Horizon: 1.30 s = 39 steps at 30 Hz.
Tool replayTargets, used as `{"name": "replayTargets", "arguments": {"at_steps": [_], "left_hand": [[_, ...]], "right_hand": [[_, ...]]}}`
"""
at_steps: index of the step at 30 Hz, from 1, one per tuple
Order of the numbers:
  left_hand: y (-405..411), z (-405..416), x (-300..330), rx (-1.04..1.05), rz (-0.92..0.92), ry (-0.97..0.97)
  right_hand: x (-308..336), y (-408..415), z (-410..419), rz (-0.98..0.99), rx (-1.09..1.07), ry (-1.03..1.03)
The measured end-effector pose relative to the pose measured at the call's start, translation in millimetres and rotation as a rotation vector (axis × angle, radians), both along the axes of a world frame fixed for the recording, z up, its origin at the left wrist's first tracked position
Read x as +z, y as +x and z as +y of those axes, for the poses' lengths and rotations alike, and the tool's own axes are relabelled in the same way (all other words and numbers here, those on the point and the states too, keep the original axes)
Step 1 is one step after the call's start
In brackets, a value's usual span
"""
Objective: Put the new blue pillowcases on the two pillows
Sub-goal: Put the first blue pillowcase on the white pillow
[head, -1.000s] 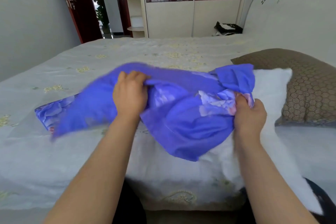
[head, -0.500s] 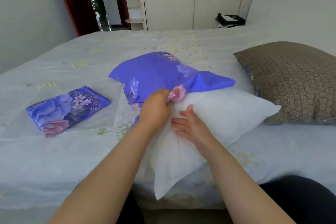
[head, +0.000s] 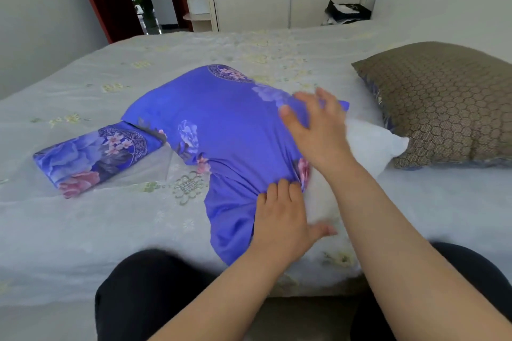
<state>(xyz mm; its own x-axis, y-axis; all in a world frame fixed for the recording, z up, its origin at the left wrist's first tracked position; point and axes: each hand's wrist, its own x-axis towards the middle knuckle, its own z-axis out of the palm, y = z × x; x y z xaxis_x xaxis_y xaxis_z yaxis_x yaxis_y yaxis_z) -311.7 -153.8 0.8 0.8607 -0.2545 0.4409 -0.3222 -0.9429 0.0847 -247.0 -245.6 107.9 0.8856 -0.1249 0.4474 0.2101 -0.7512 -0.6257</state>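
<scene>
Pillowcase (head: 221,130): half over white pillow (head: 368,141). Left hand (head: 279,219) pinches near hem; right hand (head: 315,124) spread flat. Best tug hem rightward evenly.

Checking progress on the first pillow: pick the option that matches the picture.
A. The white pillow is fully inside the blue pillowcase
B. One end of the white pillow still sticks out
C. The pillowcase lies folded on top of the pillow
B: the white pillow pokes out of the blue pillowcase on the side toward the brown pillow.

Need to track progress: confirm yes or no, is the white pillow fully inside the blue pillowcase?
No, the white pillow sticks out of the blue pillowcase at its right end.
</scene>
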Motion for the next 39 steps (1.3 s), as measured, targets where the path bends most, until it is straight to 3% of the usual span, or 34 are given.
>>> {"name": "replayTargets", "arguments": {"at_steps": [3, 4, 7, 10, 15, 18, 20, 22, 24, 26, 29, 31, 33, 36, 39], "left_hand": [[-8, -7, -13, 0.051, 0.012, 0.144], [-7, -6, -17, 0.070, -0.031, 0.131], [-1, 4, -21, 0.124, -0.115, 0.031], [14, 19, -11, 0.150, -0.094, -0.037], [50, 48, 29, -0.033, -0.333, -0.093], [70, 82, 53, 0.045, -0.450, -0.034], [78, 109, 59, 0.221, -0.329, -0.020], [81, 132, 59, 0.374, 0.009, 0.048], [77, 144, 61, 0.389, 0.371, 0.119], [72, 142, 64, 0.302, 0.467, 0.126], [69, 123, 64, 0.191, 0.240, 0.139], [69, 112, 60, 0.140, 0.050, 0.078], [63, 99, 56, 0.040, -0.094, 0.011], [35, 65, 47, -0.225, -0.194, 0.033], [20, 46, 26, -0.317, -0.124, 0.026]], "right_hand": [[-15, 34, 1, 0.309, -0.003, -0.388], [-23, 43, -9, 0.387, -0.058, -0.380], [-48, 55, -46, 0.552, -0.231, -0.103], [-60, 50, -52, 0.505, -0.283, -0.012], [-57, 24, -43, 0.305, -0.290, 0.043], [-63, 3, -25, 0.257, -0.228, 0.149], [-69, -7, -5, 0.299, -0.115, 0.251], [-75, -15, 12, 0.371, -0.012, 0.363], [-79, -18, 19, 0.396, 0.022, 0.506], [-79, -17, 21, 0.336, -0.009, 0.633], [-72, -10, 13, 0.099, -0.140, 0.703], [-63, -4, 2, -0.057, -0.207, 0.628], [-55, 5, -9, -0.083, -0.239, 0.574], [-47, 29, -32, 0.105, -0.262, 0.565], [-46, 45, -52, 0.391, -0.236, 0.528]]}}
